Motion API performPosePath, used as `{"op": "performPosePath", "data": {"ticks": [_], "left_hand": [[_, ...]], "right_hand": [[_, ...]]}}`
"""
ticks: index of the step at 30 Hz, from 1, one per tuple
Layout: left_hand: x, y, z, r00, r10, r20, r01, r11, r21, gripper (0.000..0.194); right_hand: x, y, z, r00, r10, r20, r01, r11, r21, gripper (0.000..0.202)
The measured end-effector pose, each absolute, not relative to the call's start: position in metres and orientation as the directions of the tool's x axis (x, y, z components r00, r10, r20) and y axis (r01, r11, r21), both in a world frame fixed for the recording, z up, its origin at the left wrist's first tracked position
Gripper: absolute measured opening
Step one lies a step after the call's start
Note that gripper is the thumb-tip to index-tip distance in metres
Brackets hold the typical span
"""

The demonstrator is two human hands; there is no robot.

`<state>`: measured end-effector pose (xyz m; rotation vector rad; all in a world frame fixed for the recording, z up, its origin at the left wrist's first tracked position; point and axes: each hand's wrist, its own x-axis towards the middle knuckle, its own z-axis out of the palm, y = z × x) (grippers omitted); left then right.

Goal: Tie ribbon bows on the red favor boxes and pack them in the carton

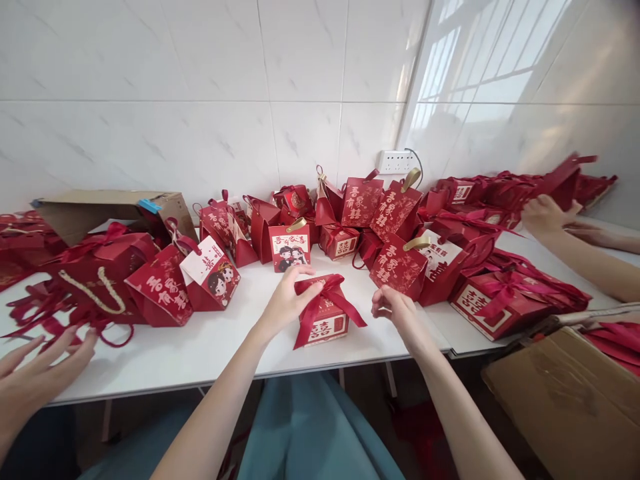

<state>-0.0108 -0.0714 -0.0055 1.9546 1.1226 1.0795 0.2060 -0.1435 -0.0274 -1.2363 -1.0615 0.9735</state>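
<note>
Item: small red gift box (327, 321), near middle of the white bench (200, 347). Your left hand (286, 301): grip pinched on the box's ribbon bow. Your right hand (395, 308): grip loosely curled, holding nothing, just right of the box. Far side: red gift bags (400, 267) crowded together. Left edge: another person's hand (35, 373). Right: cardboard sheet (565, 400).

walls: white tile (200, 80) | window (480, 60): daylit, right | table (200, 347): white | socket (396, 161)

a co-worker's hand (37, 373) is cut off at the left edge; the brown carton (575, 400) runs past the right corner.
</note>
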Motion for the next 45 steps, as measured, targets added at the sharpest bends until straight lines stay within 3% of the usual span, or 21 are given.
{"op": "performPosePath", "data": {"ticks": [3,6,8,10,12,15,21,24,25,27,29,30,32,35,45], "left_hand": [[-0.017,-0.074,-0.006,0.077,0.929,0.362,0.401,-0.361,0.842,0.025],[-0.02,-0.077,-0.006,0.064,0.948,0.312,0.429,-0.308,0.849,0.028],[-0.021,-0.077,-0.006,0.095,0.956,0.278,0.427,-0.292,0.856,0.032],[-0.02,-0.076,-0.008,0.115,0.959,0.26,0.417,-0.284,0.863,0.033],[-0.019,-0.075,-0.009,0.131,0.96,0.248,0.407,-0.28,0.87,0.033],[-0.018,-0.074,-0.012,0.141,0.96,0.24,0.396,-0.277,0.876,0.03],[-0.016,-0.076,-0.017,0.12,0.961,0.249,0.352,-0.275,0.895,0.03],[-0.014,-0.078,-0.018,0.114,0.962,0.247,0.329,-0.271,0.904,0.031],[-0.014,-0.078,-0.018,0.116,0.963,0.244,0.325,-0.269,0.907,0.032],[-0.014,-0.079,-0.017,0.123,0.964,0.234,0.323,-0.262,0.909,0.033],[-0.014,-0.079,-0.015,0.13,0.966,0.223,0.332,-0.254,0.908,0.034],[-0.014,-0.079,-0.015,0.133,0.967,0.218,0.34,-0.251,0.906,0.035],[-0.014,-0.08,-0.013,0.135,0.967,0.215,0.358,-0.25,0.9,0.035],[-0.013,-0.082,-0.012,0.126,0.968,0.215,0.384,-0.248,0.889,0.033],[-0.01,-0.099,-0.017,0.02,0.988,0.15,0.372,-0.147,0.917,0.036]], "right_hand": [[0.202,-0.139,-0.009,0.253,0.95,0.182,0.244,0.119,-0.962,0.041],[0.173,-0.151,0.005,0.089,0.937,0.338,0.545,0.238,-0.804,0.029],[0.147,-0.164,0.005,-0.136,0.876,0.463,0.647,0.432,-0.628,0.01],[0.123,-0.172,-0.001,-0.32,0.749,0.58,0.761,0.568,-0.314,0.025],[0.109,-0.171,-0.01,-0.403,0.668,0.626,0.826,0.559,-0.064,0.032],[0.107,-0.162,-0.024,-0.407,0.615,0.676,0.848,0.53,0.028,0.016],[0.124,-0.165,-0.034,-0.433,0.506,0.746,0.768,0.641,0.011,0.02],[0.138,-0.174,-0.024,-0.502,0.459,0.733,0.635,0.771,-0.048,0.02],[0.144,-0.175,-0.019,-0.466,0.478,0.744,0.592,0.794,-0.139,0.028],[0.159,-0.168,-0.006,-0.231,0.657,0.718,0.58,0.685,-0.44,0.047],[0.173,-0.153,0.006,0.139,0.852,0.505,0.593,0.337,-0.731,0.053],[0.178,-0.142,0.01,0.202,0.888,0.413,0.585,0.229,-0.778,0.052],[0.184,-0.122,0.013,0.214,0.934,0.286,0.572,0.118,-0.812,0.053],[0.179,-0.103,0.008,0.121,0.973,0.196,0.541,0.101,-0.835,0.055],[0.163,-0.113,-0.031,0.128,0.952,0.277,0.265,0.236,-0.935,0.045]]}}
